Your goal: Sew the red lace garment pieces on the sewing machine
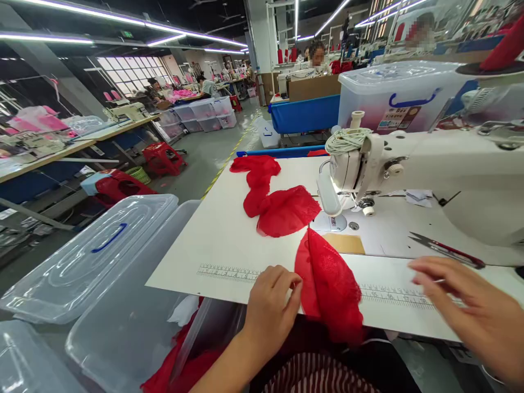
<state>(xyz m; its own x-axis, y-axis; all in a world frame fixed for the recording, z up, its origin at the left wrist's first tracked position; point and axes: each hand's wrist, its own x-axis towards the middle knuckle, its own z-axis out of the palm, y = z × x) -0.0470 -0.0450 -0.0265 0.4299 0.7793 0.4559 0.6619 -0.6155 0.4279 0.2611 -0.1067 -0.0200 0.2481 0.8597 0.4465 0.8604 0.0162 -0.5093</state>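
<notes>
In front of me a red sheer lace fabric piece (335, 278) lies over the front edge of the white table, folded or layered along a line. My left hand (274, 297) is closed at its left edge, thumb and fingertips pinched together on the fabric. Off to the right, my right hand (470, 311) hovers above the table with fingers apart and holds nothing I can see. Thread snips (448, 251) lie just beyond it. More red fabric pieces (289, 212) trail in a chain to the back left, beside the sewing machine (385, 164).
Printed ruler marks (229, 273) run along the table's front. Clear plastic bins (123, 284) stand left of the table, with red fabric (180, 349) below its edge. A large lidded box (401, 93) sits behind the machine. Other people work at machines farther back.
</notes>
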